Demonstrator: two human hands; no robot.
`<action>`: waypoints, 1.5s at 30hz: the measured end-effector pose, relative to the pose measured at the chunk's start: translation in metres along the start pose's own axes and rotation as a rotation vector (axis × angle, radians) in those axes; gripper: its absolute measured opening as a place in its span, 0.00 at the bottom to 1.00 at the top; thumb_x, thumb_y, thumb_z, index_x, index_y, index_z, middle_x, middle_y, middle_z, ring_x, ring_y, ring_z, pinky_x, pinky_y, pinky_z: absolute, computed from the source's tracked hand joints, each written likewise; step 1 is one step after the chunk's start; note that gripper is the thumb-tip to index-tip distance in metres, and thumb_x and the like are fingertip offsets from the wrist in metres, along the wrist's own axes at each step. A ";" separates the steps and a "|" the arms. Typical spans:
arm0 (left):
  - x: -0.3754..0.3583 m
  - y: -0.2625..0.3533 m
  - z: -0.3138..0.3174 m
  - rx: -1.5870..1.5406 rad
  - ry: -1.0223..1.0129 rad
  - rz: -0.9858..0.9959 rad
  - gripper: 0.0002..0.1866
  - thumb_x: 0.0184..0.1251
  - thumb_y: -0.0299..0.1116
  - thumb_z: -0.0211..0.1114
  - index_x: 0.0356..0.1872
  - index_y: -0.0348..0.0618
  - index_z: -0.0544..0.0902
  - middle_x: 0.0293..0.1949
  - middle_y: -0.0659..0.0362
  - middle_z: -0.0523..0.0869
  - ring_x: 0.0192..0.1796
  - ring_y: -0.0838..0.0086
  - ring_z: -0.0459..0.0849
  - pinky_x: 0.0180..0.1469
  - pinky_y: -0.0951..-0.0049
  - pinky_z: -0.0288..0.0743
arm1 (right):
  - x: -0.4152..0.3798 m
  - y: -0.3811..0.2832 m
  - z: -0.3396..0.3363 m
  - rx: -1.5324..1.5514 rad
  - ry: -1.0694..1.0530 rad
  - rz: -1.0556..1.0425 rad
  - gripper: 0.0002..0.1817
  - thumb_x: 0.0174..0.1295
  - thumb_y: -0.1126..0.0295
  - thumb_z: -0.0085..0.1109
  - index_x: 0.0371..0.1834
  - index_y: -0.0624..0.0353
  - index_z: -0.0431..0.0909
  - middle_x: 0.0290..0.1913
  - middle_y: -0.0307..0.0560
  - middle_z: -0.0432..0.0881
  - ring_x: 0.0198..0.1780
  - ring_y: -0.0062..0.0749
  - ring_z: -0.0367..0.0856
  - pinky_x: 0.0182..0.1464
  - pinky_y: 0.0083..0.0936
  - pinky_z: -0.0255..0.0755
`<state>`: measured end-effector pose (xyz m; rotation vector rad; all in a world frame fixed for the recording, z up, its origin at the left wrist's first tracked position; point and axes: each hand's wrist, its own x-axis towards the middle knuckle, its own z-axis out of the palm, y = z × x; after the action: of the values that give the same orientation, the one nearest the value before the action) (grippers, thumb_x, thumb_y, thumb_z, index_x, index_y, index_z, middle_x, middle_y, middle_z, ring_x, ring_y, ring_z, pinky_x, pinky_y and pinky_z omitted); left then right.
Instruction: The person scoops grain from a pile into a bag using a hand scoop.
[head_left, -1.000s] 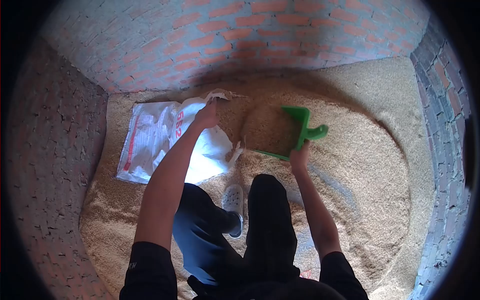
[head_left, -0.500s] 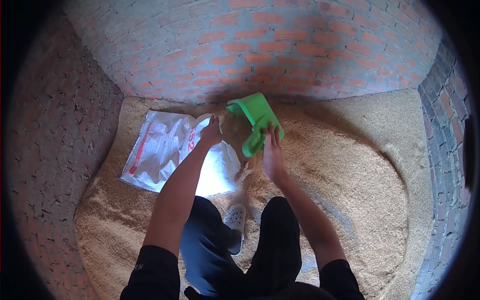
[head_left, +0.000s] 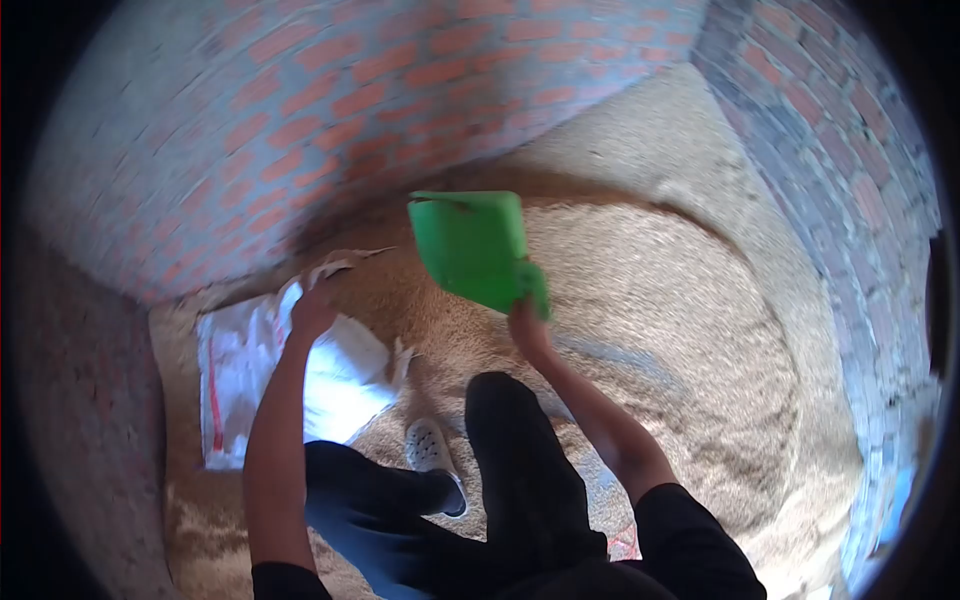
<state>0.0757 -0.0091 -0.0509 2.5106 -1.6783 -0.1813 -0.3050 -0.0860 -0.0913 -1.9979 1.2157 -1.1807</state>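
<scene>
A green plastic scoop point(head_left: 468, 248) is held up over the grain, its inside facing me with no grain visible in it. My right hand point(head_left: 527, 325) is wrapped round its short handle at the lower right. To the left, a white woven sack point(head_left: 345, 375) with red print lies on the grain. My left hand point(head_left: 313, 312) is closed on the upper edge of its mouth, and the fingertips are partly hidden. Loose golden grain point(head_left: 660, 290) spreads beneath and to the right of both hands.
Brick walls point(head_left: 330, 90) enclose the grain at the back, left and right. My foot in a pale clog point(head_left: 430, 445) stands on the grain close to the sack. A grey patch of floor point(head_left: 620, 355) shows through right of my knee.
The scoop has come away from the sack's mouth and turned from tipped to showing its inside. My view has swung right, so the sack now sits lower left. My left hand stays at the sack.
</scene>
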 end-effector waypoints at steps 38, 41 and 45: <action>0.023 -0.042 0.023 0.053 -0.038 0.268 0.46 0.51 0.27 0.63 0.68 0.46 0.44 0.68 0.44 0.48 0.70 0.51 0.45 0.69 0.59 0.45 | -0.469 0.167 -0.347 0.212 1.867 1.182 0.33 0.44 0.75 0.62 0.57 0.65 0.59 0.51 0.56 0.70 0.46 0.39 0.74 0.42 0.32 0.75; 0.021 -0.037 0.021 0.056 -0.046 0.233 0.46 0.51 0.27 0.63 0.68 0.45 0.44 0.68 0.45 0.49 0.70 0.52 0.46 0.69 0.59 0.44 | -0.492 0.191 -0.342 0.225 1.873 1.145 0.28 0.43 0.77 0.62 0.51 0.67 0.66 0.47 0.55 0.73 0.45 0.39 0.75 0.40 0.32 0.75; 0.016 -0.034 0.018 0.049 -0.029 0.212 0.44 0.52 0.27 0.62 0.68 0.47 0.45 0.68 0.45 0.49 0.70 0.53 0.47 0.69 0.59 0.46 | -0.535 0.237 -0.337 0.389 1.758 1.289 0.25 0.42 0.79 0.60 0.49 0.68 0.68 0.47 0.52 0.74 0.42 0.39 0.76 0.40 0.30 0.75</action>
<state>0.1097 -0.0114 -0.0751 2.3512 -1.9677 -0.1597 -0.8201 0.2812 -0.3293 0.7337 2.0197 -1.8905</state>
